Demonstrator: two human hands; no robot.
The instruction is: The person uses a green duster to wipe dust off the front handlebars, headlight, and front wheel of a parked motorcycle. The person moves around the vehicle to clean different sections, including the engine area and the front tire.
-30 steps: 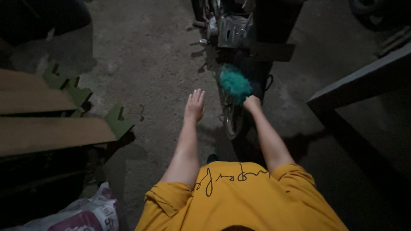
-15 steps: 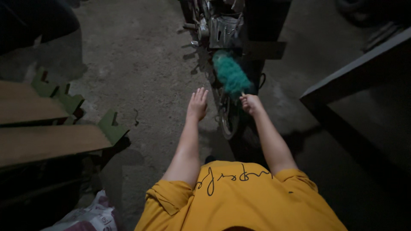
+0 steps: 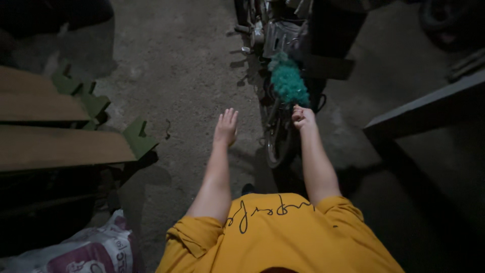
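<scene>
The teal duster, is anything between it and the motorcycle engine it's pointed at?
Nothing visible. The right hand grips the teal duster, whose fluffy head already lies against the motorcycle. The left hand hangs open over bare floor.

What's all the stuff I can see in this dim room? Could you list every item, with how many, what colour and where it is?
Fluffy teal duster: one, teal, gripped in the right hand, its head against the motorcycle.
Dark metal motorcycle: one, grey and black, top centre, its wheel nearest the person.
Long wooden planks: two, brown, left side.
Green angled brackets: several, green, at the plank ends.
Printed plastic sack: one, white and maroon, bottom left.
Dark flat bench: one, dark grey, right side; details too dim to tell.
Rough concrete floor: one, grey, beneath everything.
Yellow shirt: one, yellow, bottom centre, worn by the person.
Left hand: one, open, fingers spread, held over the floor, empty.
Right hand: one, fist closed on the duster's handle.
</scene>
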